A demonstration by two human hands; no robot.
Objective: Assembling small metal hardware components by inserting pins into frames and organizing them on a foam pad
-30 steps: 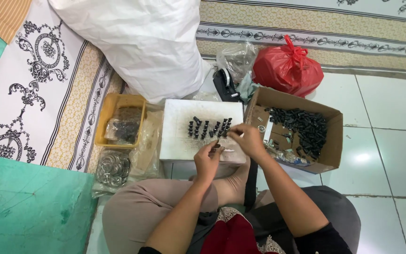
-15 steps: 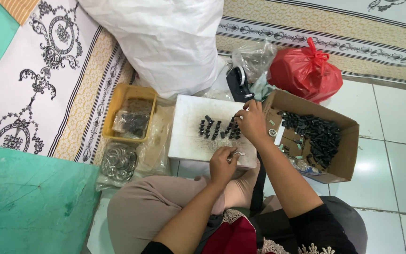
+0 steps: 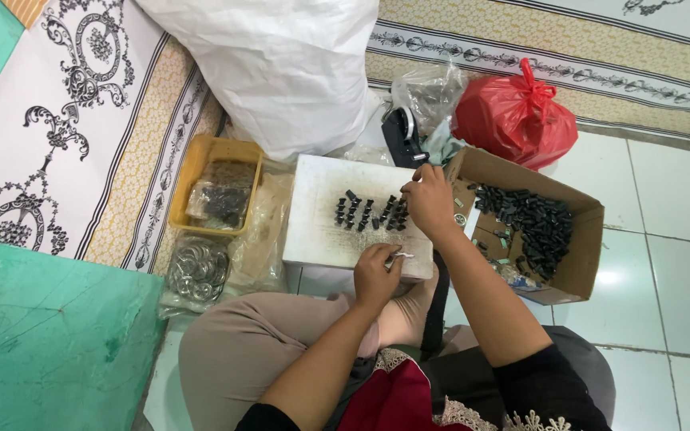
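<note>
Left hand [image 3: 377, 275] pinches a small thin silvery metal piece [image 3: 400, 256] at the near edge of the white rectangular foam block [image 3: 313, 215]. Right hand [image 3: 429, 199], fingers curled, touches the rows of small black plastic parts [image 3: 369, 213] standing on the block; whether it grips one, I cannot tell.

White foam block [image 3: 321, 215] on tiled floor [image 3: 672, 239] carries rows of small black parts [image 3: 370, 213].

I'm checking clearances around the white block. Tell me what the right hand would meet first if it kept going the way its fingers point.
The right hand points up and slightly left over the white block. Going on, it would likely meet the black handheld device just past the block's far edge, though depth is unclear.
</note>
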